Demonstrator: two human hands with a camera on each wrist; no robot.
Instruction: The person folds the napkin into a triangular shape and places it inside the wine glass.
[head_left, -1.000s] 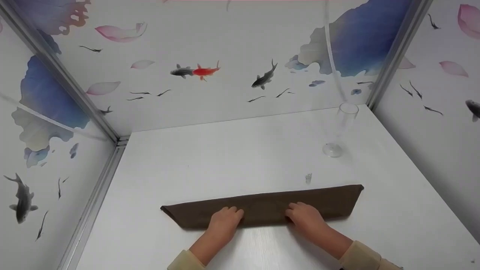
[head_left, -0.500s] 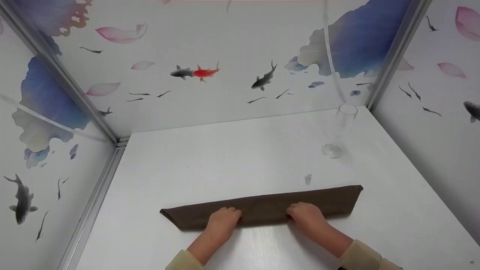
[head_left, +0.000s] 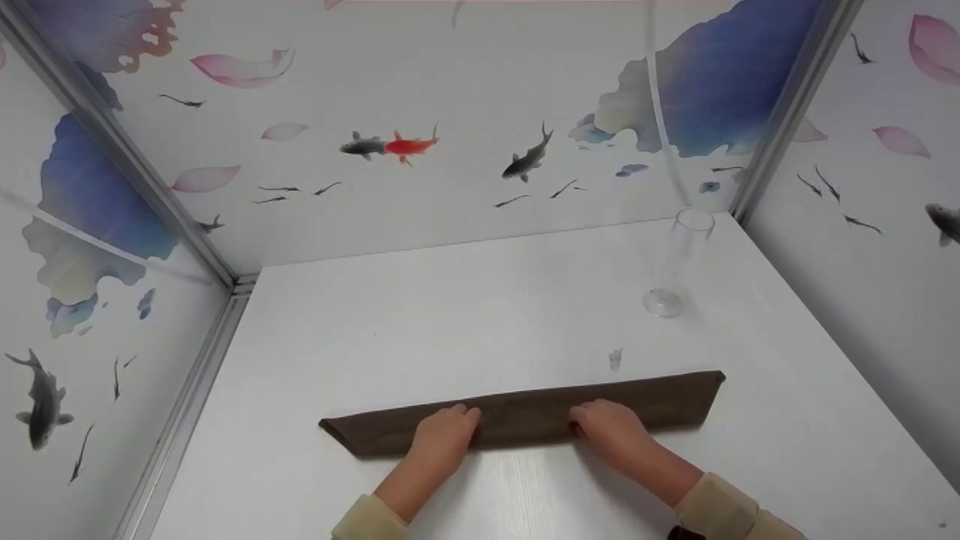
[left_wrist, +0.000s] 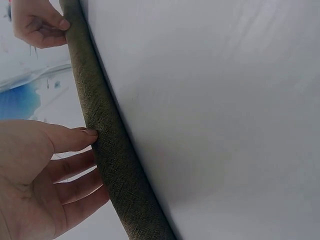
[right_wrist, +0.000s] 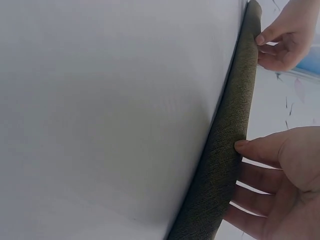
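A dark brown cloth [head_left: 525, 420], folded or rolled into a long strip with slanted ends, lies across the near part of the white table. On the left of its middle, my left hand [head_left: 441, 435] holds the near edge. My right hand [head_left: 611, 429] grips the same edge further right. Seen from the left wrist, the thumb [left_wrist: 82, 137] presses the rounded edge of the woven fabric while the other fingers reach behind it. A similar hold shows in the right wrist view, thumb [right_wrist: 250, 147] against the roll. The fingertips on the far side are hidden by the cloth.
Behind the cloth, a tall clear stemmed glass [head_left: 663, 303] stands upright at the back right of the table. A small greyish mark [head_left: 615, 359] is between them. Walls printed with fish and petals enclose the table at the back [head_left: 465, 172] and both sides.
Both hands have shifted slightly away from the body, the left one also a little to the left. The cloth's near edge has moved slightly further from the body with them.
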